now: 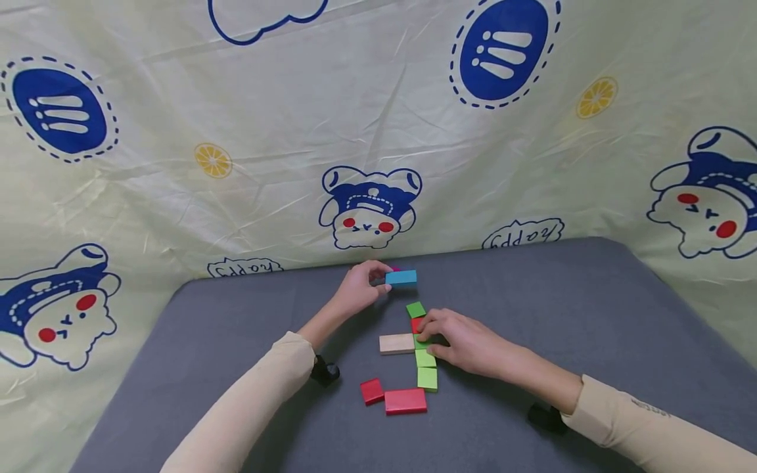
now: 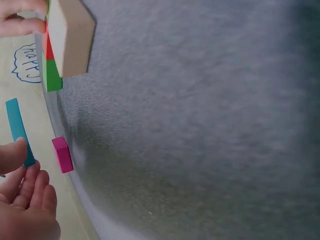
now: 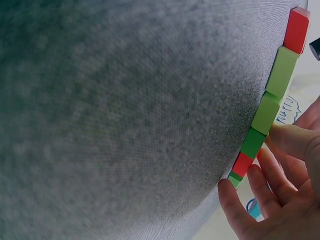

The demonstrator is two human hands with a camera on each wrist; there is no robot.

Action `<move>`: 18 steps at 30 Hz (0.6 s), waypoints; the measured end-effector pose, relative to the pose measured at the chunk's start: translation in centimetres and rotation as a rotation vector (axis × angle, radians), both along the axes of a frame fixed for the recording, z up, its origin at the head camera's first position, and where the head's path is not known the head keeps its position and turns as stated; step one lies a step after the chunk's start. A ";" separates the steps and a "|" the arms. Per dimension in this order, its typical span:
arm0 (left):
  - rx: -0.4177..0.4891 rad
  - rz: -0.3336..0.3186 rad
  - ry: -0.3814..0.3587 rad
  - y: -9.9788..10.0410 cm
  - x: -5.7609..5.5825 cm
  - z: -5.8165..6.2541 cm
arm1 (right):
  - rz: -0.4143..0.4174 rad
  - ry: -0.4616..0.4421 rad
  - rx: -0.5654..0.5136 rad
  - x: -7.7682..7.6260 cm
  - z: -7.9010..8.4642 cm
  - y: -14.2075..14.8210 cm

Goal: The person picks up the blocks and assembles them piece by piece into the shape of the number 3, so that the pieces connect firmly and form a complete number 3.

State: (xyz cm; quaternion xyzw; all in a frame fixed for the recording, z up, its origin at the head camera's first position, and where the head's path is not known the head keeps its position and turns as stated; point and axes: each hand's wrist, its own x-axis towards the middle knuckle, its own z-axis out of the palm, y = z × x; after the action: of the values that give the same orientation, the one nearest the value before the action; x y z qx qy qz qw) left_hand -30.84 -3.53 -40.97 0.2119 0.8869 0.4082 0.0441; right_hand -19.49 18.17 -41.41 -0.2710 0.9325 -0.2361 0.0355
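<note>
My left hand [image 1: 359, 289] pinches a blue block [image 1: 401, 279] by its left end between thumb and fingers, raised over the far part of the table. A magenta block [image 2: 63, 155] lies on the cloth, mostly hidden behind the blue one in the head view. My right hand [image 1: 467, 341] rests its fingertips and thumb along a row of blocks, touching near a red block [image 3: 243, 164] and a dark green block [image 3: 253, 143]. Two light green blocks [image 1: 427, 379] continue the row nearer me, and another green block [image 1: 416, 309] sits at its far end, slightly turned.
Left of the row, a plain wooden block [image 1: 397, 344] abuts it. At the near end lie a long red block [image 1: 405, 401] and a smaller, tilted red block [image 1: 372, 391]. The grey-covered table [image 1: 236, 368] meets a printed curtain [image 1: 266, 131] at the back.
</note>
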 end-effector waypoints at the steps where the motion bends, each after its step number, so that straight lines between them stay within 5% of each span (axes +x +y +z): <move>1: -0.013 0.002 -0.005 -0.1 0.2 0.0 | -0.001 -0.001 0.000 0.0 0.0 0.0; 18: -0.115 -0.019 0.010 -1.4 1.4 -1.2 | 0.008 0.008 0.004 0.1 0.0 0.1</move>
State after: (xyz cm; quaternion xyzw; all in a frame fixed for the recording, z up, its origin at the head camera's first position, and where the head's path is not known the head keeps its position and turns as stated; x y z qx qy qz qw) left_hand -29.46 -4.89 -42.16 0.2193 0.9071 0.3548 0.0554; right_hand -19.35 18.25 -41.45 -0.2754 0.9321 -0.2328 0.0332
